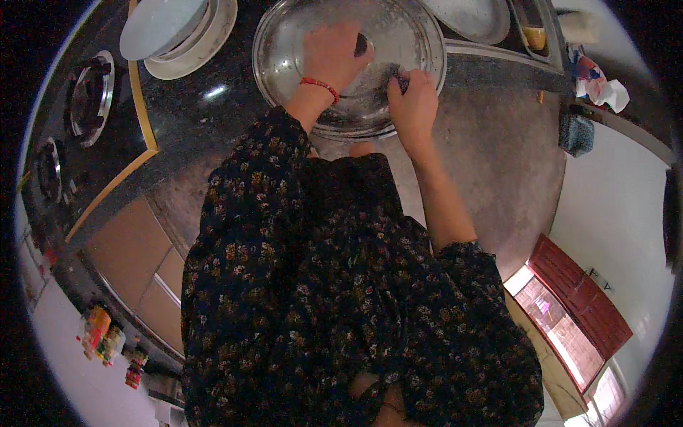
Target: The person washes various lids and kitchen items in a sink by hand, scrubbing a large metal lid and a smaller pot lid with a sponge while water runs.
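Note:
A large round stainless-steel tray point(373, 115) lies before me, partly over the counter edge. Over its middle is my left hand point(332, 56), a red beaded bracelet on the wrist. Between that thumb and the fingers shows a small dark piece point(362, 45); its kind is not clear. My right hand point(417, 99) is at the tray's right side, thumb and fingers closed on a dark lump point(402, 83), mostly hidden by the fingers. Grey, blurred marks show on the metal between the two hands.
Stacked pale bowls and plates point(189, 61) stand at the upper left. Left of them is a gas hob point(90, 101) on the black counter point(181, 117). At upper right are a pale plate point(475, 21), a tray holding a yellow cup point(534, 38), and a crumpled packet point(589, 74).

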Available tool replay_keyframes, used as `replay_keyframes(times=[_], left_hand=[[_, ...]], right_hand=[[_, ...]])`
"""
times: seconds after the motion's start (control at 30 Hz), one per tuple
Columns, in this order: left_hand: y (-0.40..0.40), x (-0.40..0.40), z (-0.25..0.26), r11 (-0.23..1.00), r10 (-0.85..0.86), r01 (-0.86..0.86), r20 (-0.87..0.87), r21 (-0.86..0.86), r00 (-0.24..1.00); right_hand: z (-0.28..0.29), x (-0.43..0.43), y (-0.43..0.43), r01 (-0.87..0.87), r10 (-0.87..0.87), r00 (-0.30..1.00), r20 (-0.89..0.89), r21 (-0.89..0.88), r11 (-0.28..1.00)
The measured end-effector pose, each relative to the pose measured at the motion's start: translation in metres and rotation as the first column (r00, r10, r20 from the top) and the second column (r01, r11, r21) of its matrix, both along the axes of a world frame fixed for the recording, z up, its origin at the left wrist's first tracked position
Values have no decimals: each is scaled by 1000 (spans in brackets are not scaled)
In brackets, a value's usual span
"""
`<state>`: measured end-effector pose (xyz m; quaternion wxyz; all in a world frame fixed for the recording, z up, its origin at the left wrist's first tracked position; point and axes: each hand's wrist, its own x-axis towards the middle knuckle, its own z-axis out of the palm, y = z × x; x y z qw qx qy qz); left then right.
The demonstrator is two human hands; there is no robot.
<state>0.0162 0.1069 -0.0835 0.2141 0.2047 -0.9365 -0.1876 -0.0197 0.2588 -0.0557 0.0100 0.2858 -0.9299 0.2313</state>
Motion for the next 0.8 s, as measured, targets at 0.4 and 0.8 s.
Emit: replay_keyframes(times=[0.4,0.8], left_hand=[[1,-2,4,1000,-7,6,18,29,1000],[-4,0,5,1000,-26,27,111,0,993]], right_hand=[[-2,0,5,47,-44,998,33,-76,996],[0,16,3,63,-60,995,85,-32,997]])
